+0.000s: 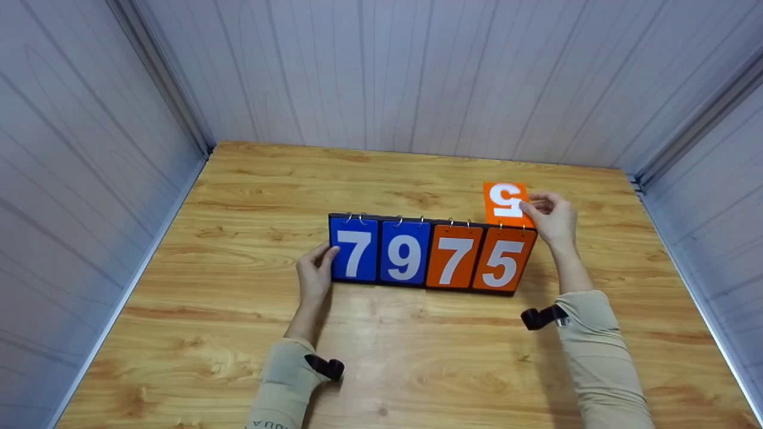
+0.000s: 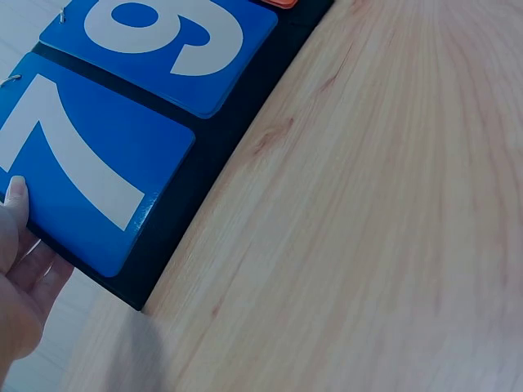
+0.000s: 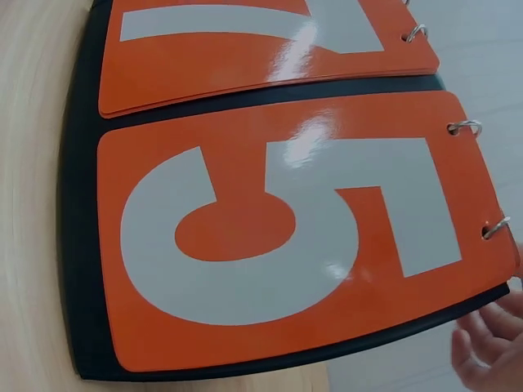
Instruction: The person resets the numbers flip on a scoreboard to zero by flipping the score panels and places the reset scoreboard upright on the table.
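A tabletop flip scoreboard [image 1: 427,253] stands on the table, its rings along the top edge. It reads 7 and 9 on blue cards, then 7 and 5 on orange cards. My left hand [image 1: 314,275] grips the board's left edge, thumb on the front of the blue 7 card [image 2: 90,163] and fingers behind. At the top right, my right hand [image 1: 555,223] pinches a raised orange card [image 1: 495,217] bearing an upside-down white 5, turned up over the rings. The front orange 5 card [image 3: 245,237] lies flat against the black backing [image 3: 78,245].
The wood-grain table [image 1: 417,369] has pale panel walls on the left [image 1: 71,179], at the back [image 1: 393,77] and on the right [image 1: 721,149]. A dark camera mount sits on each sleeved forearm, left [image 1: 325,366] and right [image 1: 542,317].
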{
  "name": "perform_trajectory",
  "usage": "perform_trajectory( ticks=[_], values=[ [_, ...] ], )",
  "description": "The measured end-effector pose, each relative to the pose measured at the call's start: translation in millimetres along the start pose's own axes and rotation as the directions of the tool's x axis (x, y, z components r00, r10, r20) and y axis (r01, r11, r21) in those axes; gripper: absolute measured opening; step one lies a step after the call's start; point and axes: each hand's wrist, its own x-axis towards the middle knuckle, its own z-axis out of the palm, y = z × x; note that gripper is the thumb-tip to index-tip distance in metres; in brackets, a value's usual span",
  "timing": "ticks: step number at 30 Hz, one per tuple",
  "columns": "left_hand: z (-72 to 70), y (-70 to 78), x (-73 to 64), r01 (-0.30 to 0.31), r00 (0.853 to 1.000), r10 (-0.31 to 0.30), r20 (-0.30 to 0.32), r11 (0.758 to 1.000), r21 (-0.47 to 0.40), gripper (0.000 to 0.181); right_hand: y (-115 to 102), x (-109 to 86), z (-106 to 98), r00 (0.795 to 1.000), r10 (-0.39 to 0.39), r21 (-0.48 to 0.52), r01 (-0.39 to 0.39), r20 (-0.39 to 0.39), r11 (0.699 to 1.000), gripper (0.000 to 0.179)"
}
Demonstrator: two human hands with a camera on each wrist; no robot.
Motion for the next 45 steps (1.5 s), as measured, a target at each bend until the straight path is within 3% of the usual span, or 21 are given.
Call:
perform_trajectory(
  ticks=[3, 7, 12, 14, 18, 23, 26, 28, 32, 35, 39, 45],
  values=[
    [-0.1, 1.7, -0.5, -0.002, 1.000, 0.002, 0.001, 1.000, -0.008, 0.020, 4.6, -1.0, -1.1, 0.998, 0.012, -0.013, -0.011, 0.063, 1.000, 0.034],
    [-1.8, 14.2, -3.7, -0.008, 1.000, 0.008, 0.009, 1.000, -0.013, 0.019, 8.2, -5.1, -3.2, 0.994, 0.039, 0.076, -0.047, 0.103, 0.996, 0.041],
    [-3.3, 33.6, -9.8, -0.024, 1.000, 0.024, 0.010, 1.000, 0.005, 0.018, 9.6, -19.5, -6.1, 0.996, 0.069, 0.145, -0.076, 0.054, 0.987, 0.045],
    [-2.7, 32.2, -9.6, -0.028, 1.000, 0.028, 0.008, 1.000, 0.006, 0.018, 9.9, -28.3, -6.4, 0.997, 0.074, 0.163, -0.075, 0.013, 0.984, 0.043],
    [-1.7, 15.9, -5.2, -0.039, 0.999, 0.039, 0.007, 0.999, -0.009, 0.018, 15.6, -47.2, -4.6, 0.995, 0.080, 0.185, -0.068, -0.060, 0.980, 0.035],
    [-0.7, 0.1, -1.0, -0.033, 0.999, 0.033, 0.000, 0.999, -0.002, 0.019, 27.1, -70.2, -0.1, 0.993, 0.081, 0.166, -0.066, -0.086, 0.984, 0.036],
    [-0.7, -0.4, -0.6, -0.028, 1.000, 0.028, 0.003, 1.000, -0.001, 0.019, 33.4, -80.5, 5.2, 0.995, 0.060, 0.149, -0.048, -0.080, 0.988, 0.042],
    [-0.6, -0.2, -0.6, -0.026, 1.000, 0.026, 0.006, 1.000, -0.007, 0.019, 52.4, -81.4, 11.8, 0.997, 0.033, 0.218, -0.017, -0.070, 0.976, 0.043],
    [0.1, 0.3, -0.7, -0.024, 1.000, 0.024, 0.005, 1.000, -0.011, 0.019, 58.4, -85.4, 17.7, 0.997, 0.040, 0.209, -0.026, -0.064, 0.978, 0.046],
    [-1.1, 15.4, -4.9, -0.041, 0.999, 0.041, 0.001, 0.999, -0.008, 0.018, 45.2, -90.4, 18.2, 0.994, 0.080, 0.119, -0.071, -0.071, 0.990, 0.048],
    [-2.4, 33.5, -10.2, -0.051, 0.999, 0.051, 0.001, 0.999, -0.004, 0.017, 47.8, -93.4, 23.4, 0.990, 0.105, 0.085, -0.097, -0.094, 0.992, 0.047],
    [-1.1, 14.4, -4.2, -0.024, 1.000, 0.024, 0.003, 0.999, -0.031, 0.017, 49.9, -94.5, 23.4, 0.985, 0.075, 0.073, -0.065, -0.153, 0.995, 0.043]
  ],
)
